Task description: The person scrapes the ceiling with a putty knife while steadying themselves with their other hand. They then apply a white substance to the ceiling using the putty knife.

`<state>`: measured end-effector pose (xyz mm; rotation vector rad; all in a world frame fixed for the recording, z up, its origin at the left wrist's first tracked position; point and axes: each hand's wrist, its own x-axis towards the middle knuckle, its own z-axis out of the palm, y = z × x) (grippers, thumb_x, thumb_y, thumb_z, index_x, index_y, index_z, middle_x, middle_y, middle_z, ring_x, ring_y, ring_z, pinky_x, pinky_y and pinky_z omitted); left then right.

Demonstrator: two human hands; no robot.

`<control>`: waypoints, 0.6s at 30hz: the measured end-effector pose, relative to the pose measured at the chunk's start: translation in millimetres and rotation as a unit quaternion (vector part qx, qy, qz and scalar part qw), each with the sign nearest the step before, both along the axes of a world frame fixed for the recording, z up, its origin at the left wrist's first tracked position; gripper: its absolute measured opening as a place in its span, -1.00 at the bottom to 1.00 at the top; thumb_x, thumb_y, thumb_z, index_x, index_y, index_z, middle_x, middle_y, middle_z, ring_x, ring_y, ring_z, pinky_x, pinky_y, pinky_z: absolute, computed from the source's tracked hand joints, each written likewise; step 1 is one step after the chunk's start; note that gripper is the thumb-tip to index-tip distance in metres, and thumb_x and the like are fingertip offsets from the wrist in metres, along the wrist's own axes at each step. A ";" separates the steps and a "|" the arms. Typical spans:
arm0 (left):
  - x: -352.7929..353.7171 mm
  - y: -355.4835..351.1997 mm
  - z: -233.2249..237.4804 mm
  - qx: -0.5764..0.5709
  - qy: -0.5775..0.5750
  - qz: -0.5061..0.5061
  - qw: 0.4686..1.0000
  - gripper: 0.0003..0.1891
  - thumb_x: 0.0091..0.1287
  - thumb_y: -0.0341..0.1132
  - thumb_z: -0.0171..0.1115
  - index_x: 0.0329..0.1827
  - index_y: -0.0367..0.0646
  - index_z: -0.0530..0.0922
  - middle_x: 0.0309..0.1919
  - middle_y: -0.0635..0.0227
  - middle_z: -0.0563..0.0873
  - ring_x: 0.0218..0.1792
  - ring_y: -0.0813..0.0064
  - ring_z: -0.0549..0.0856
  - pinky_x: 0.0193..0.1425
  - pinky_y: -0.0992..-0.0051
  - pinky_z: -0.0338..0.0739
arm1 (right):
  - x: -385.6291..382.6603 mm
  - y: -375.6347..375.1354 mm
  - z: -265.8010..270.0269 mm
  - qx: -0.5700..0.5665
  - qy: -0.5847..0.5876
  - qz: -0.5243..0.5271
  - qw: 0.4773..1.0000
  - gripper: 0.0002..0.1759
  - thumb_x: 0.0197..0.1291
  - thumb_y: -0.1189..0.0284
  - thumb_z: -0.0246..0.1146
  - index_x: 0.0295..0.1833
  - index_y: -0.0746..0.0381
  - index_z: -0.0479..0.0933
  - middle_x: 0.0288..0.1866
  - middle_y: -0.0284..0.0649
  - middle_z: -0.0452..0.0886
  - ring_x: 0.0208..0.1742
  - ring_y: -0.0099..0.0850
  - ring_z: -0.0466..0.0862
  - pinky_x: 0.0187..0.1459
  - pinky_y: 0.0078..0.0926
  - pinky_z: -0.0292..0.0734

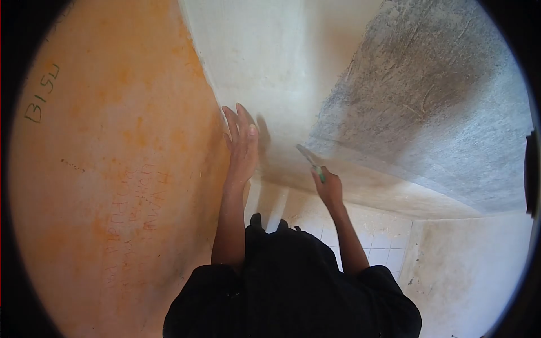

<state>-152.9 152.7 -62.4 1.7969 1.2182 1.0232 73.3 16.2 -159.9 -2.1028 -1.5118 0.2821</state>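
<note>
A thin flat-bladed tool (307, 156) with a green handle is being held in the right hand (328, 187), whose fingers are being kept closed around the handle. The blade is being pointed up and to the left of the view, near the lower tip of a rough grey patch (417, 84); whether the surface is being touched by the blade cannot be told. To the left of the tool, well apart from it, the left hand (242, 147) is being held open and empty, its fingers being stretched upward beside the line where a pale wall (259, 50) is being met by an orange wall (112, 141). Whether either wall is being pressed by its fingers cannot be told. A shadow is being cast on the pale wall just to the right of this hand. Farther out, the orange wall is being marked by green letters (42, 94) near its upper left and by faint red writing (135, 219) lower down. Beyond the right forearm, pale tiles (383, 242) are being partly hidden by dark clothing (304, 281).
</note>
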 end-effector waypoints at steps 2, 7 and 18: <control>1.1 -3.9 -0.6 -0.004 0.000 0.005 1.000 -0.17 0.47 0.34 -0.48 0.63 -0.02 -0.25 0.59 0.03 -0.42 0.60 0.06 -0.30 0.53 -0.17 -0.45 | -13.6 0.0 -1.3 0.010 -0.008 -0.014 1.000 -0.61 0.37 0.08 0.18 -0.20 0.24 0.52 -0.53 0.08 0.59 -0.44 0.10 0.63 -0.42 -0.03 0.48; -2.9 0.0 -0.9 -0.001 -0.008 0.013 1.000 -0.19 0.48 0.33 -0.47 0.63 0.00 -0.22 0.59 0.02 -0.39 0.61 0.05 -0.29 0.53 -0.16 -0.46 | -3.1 -9.0 6.6 -0.026 0.000 -0.048 0.999 -0.62 0.37 0.09 0.18 -0.20 0.22 0.53 -0.51 0.08 0.60 -0.42 0.07 0.64 -0.39 -0.02 0.48; 3.1 -0.5 0.6 -0.002 -0.006 0.008 1.000 -0.18 0.48 0.32 -0.46 0.63 -0.02 -0.25 0.59 0.03 -0.43 0.60 0.06 -0.32 0.53 -0.15 -0.48 | -5.9 -11.9 2.7 0.009 0.014 -0.054 0.998 -0.60 0.40 0.12 0.16 -0.27 0.28 0.50 -0.59 0.09 0.52 -0.50 0.11 0.58 -0.46 -0.07 0.39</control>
